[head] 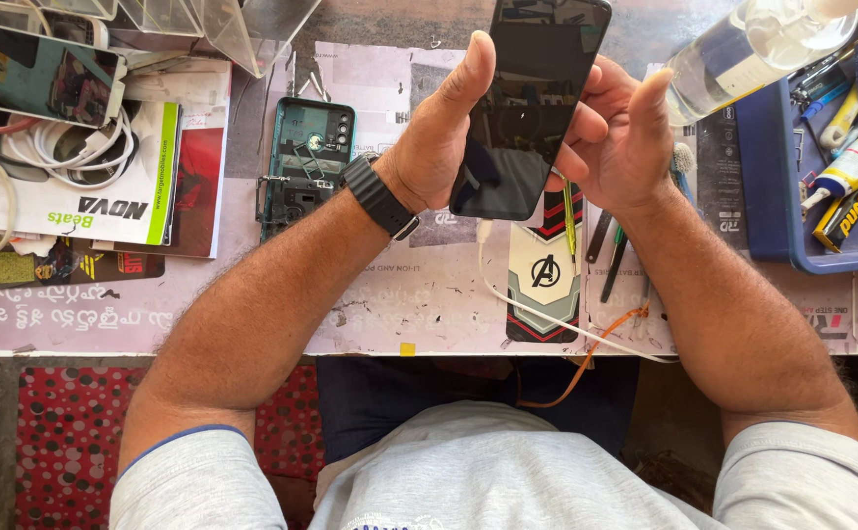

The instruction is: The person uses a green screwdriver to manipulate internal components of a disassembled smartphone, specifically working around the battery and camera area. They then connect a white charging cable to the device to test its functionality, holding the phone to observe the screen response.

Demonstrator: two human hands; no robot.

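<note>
Both hands hold one dark phone [527,103] up off the bench, screen side toward the camera & tilted back at the top. Left hand [439,137] is closed round the phone's left edge, thumb up along the glass, black watch [378,196] on the wrist just below. Right hand [620,137] cups the right edge from behind w/ fingers curled onto the rim & thumb standing free, so it grips the phone too. Judging by the grip, the person looks to be working the edge of the screen; to do that well, pressure should stay on the frame & not the middle of the glass, w/ thumbs moving little by little along the seam while the other hand steadies. Left of the left wrist lies an opened green phone shell [306,162], insides showing. Under the right hand sit thin tools [606,250] and a white cable [527,304] running toward the body. Right of the right hand a clear bottle [753,44] leans over a blue tray [768,196] holding glue tubes [856,167]. Far left of the left arm, a boxed pile w/ white cords [66,147]
</note>
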